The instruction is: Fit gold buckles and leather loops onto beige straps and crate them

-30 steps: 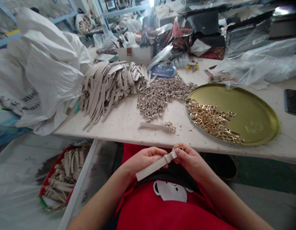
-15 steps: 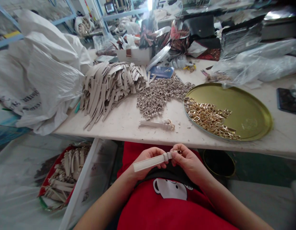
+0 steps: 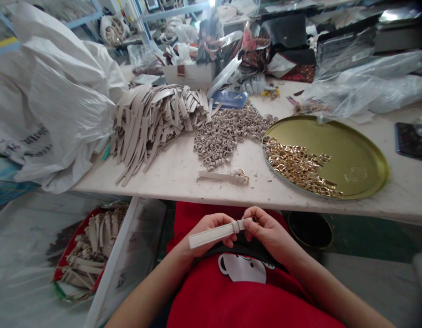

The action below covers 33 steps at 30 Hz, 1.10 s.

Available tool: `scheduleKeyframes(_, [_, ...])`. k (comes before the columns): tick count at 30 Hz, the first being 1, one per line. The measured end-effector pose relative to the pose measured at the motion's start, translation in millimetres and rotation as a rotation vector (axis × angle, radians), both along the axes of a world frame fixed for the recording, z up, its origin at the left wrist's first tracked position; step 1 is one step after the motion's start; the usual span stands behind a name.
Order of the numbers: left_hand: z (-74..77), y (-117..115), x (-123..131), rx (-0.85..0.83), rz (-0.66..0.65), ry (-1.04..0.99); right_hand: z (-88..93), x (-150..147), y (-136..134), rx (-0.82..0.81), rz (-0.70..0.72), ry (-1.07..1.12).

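Just in front of the table edge, both hands hold one pale beige leather strap point(image 3: 211, 235). My left hand point(image 3: 216, 226) is closed around its middle, near a small keeper loop on the strap. At the other end my right hand point(image 3: 261, 225) pinches the strap beside a gold buckle, mostly covered by the fingers. Beyond the hands, a few finished buckled straps point(image 3: 222, 176) lie on the table. Behind them spreads a heap of small beige loops point(image 3: 217, 141). To the right, gold buckles point(image 3: 296, 168) are piled in a round gold tray point(image 3: 361, 150).
A thick stack of loose beige straps point(image 3: 152, 123) lies on the table's left, beside a large white sack point(image 3: 60, 91). Below left, a red container point(image 3: 57, 273) holds buckled straps. A dark phone point(image 3: 412, 141) rests at the right; plastic bags point(image 3: 384, 91) lie behind the tray.
Both hands stay on the strap in nearly the same place. The gold buckle shows less between the right fingers now. The view has shifted slightly.
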<state>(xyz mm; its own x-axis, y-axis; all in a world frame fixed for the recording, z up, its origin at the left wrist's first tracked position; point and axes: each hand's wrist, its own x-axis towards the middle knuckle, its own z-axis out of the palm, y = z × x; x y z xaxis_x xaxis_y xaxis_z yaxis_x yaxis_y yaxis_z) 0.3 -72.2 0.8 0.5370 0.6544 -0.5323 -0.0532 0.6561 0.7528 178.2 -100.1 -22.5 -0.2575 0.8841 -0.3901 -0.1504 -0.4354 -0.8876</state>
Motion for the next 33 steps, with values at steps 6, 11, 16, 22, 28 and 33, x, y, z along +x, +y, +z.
scheduleKeyframes(6, [-5.8,0.1,3.2,-0.082,0.059,-0.073,-5.2,-1.4,2.3,-0.08,-0.007,0.165])
scheduleKeyframes(11, [-5.4,4.2,3.2,-0.068,0.051,0.046,2.4,-2.2,4.1,0.026,-0.066,-0.047])
scheduleKeyframes(16, [0.7,4.3,0.8,0.034,-0.012,0.105,8.2,-2.4,0.5,0.063,-0.046,-0.114])
scheduleKeyframes(22, [-4.3,-7.0,6.2,0.042,-0.042,0.065,-1.4,-1.4,-9.1,-0.026,0.002,-0.003])
scheduleKeyframes(28, [-6.1,15.2,-18.6,0.03,-0.004,0.057,-3.0,-2.3,-13.2,0.057,-0.082,-0.079])
scheduleKeyframes(33, [18.2,23.1,-21.3,0.398,-0.497,0.345,-6.6,-5.2,-18.9,0.136,-0.07,-0.177])
